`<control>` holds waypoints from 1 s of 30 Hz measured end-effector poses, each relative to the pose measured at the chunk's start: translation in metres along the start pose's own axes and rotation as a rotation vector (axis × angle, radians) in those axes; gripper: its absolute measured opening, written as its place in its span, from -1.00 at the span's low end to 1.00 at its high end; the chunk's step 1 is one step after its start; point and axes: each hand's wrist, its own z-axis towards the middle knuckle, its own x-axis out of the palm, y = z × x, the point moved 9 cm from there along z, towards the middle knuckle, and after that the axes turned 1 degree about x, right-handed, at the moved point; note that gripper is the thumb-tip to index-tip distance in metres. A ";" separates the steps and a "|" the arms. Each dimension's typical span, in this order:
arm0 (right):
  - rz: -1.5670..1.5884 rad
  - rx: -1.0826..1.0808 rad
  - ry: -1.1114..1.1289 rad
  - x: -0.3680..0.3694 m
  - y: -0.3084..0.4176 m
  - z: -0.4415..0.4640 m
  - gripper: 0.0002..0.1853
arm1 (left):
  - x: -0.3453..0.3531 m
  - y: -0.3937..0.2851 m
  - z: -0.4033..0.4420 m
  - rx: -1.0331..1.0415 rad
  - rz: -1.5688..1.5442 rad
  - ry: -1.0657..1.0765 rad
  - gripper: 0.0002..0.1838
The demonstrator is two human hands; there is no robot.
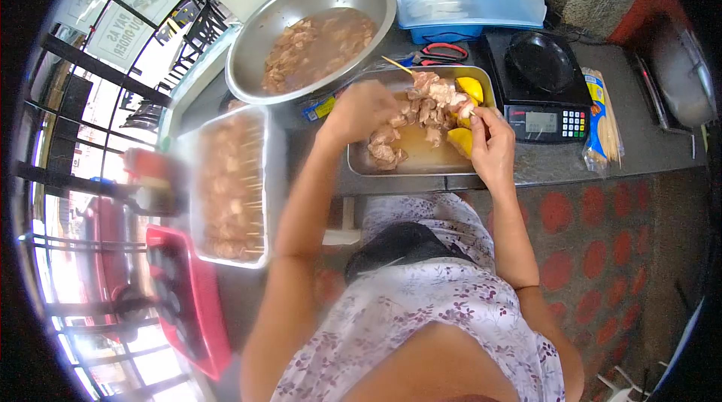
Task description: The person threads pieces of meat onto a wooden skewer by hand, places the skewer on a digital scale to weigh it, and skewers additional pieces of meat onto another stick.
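- Over the steel tray (414, 173), I have the skewer (436, 90) slanting, its bare wooden tip at the far left and its meat-laden end toward the near right.
- My right hand (492, 148) is the nearer one, thumb and fingers narrowed onto that laden end.
- My left hand (365, 110) hangs over the tray's left side, fingers curled, with the bare tip just beyond it; the skewer's meat lies to its right. From my remote seat I cannot tell whether those fingers pinch anything.
- Loose meat (385, 148) sits below the left hand, glossy, ragged and irregular, with cloudy liquid pooled beside it on the metal.
- Two yellow pieces (470, 88), smooth and curved, rest along the tray's right side.
- Farther left I see a wide, round metal bowl (259, 30) of wet meat, and a pale plastic tub (256, 260) of packed skewers, stick ends all facing right.
- Right of the tray stands a boxy black scale (553, 124).
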 end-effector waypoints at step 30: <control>0.163 0.174 -0.006 0.004 -0.019 -0.008 -0.85 | 0.035 0.024 -0.035 -0.475 -0.989 0.000 -0.67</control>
